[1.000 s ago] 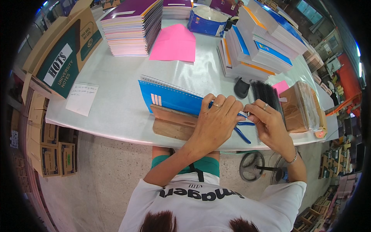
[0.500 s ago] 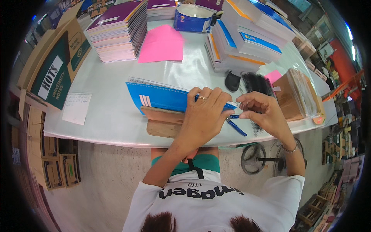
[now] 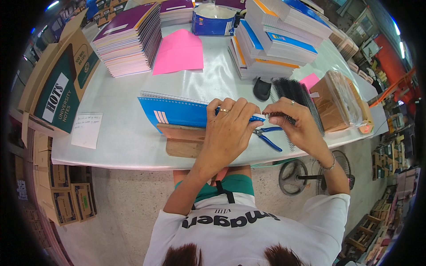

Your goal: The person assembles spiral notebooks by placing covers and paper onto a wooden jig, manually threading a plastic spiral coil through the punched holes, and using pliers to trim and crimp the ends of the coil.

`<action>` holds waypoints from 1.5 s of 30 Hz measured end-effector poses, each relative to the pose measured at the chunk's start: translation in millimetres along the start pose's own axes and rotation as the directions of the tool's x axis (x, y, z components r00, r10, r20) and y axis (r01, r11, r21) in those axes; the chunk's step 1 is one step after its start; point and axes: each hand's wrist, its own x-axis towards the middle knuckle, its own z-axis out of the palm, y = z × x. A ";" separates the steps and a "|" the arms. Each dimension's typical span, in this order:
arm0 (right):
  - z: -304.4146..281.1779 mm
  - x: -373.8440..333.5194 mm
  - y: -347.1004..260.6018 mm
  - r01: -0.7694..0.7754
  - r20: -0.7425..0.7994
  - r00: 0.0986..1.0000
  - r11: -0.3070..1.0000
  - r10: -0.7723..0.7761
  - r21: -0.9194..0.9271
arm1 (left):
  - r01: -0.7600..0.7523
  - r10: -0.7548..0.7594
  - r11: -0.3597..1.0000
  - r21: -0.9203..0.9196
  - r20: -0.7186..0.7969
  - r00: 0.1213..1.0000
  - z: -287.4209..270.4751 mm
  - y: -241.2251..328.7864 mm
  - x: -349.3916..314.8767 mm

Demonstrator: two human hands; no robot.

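Note:
A blue-covered notebook (image 3: 177,111) with a row of punched holes along its top edge stands tilted in a wooden holder (image 3: 183,148). My left hand (image 3: 230,126) is closed over the notebook's right part, fingers behind and thumb in front. At the right end of that edge, my right hand (image 3: 296,120) pinches what looks like the end of a thin spiral wire; the fingers partly hide it. Blue-handled pliers (image 3: 270,142) lie on the table just below my hands. Black spiral coils (image 3: 306,98) lie in a bundle beyond my right hand.
Purple notebooks (image 3: 128,42) are stacked at the far left beside pink sheets (image 3: 179,51). Blue-and-white book stacks (image 3: 266,55) stand far right. A small black object (image 3: 262,89), a brown carton (image 3: 335,104), a handwritten note (image 3: 87,130) and a green-brown box (image 3: 60,95) surround the work.
The whole view has shifted slightly. My right fingers have shifted a little at the notebook's right end; my left hand keeps its grip on the notebook.

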 end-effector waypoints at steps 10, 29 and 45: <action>3.5 -2.4 14.8 -0.233 -0.007 0.970 0.939 0.242 0.252 | -0.001 0.001 0.995 0.100 -0.004 1.000 6.2 -3.7 6.9; -2.2 25.3 43.5 -0.287 0.172 0.955 0.900 0.242 0.327 | 0.070 -0.058 0.995 -0.073 0.155 0.986 12.9 -32.4 28.6; 15.4 -40.1 -13.7 0.048 0.082 0.995 0.999 -0.050 0.021 | -0.035 0.059 0.984 0.173 -0.136 0.989 16.0 8.8 -76.6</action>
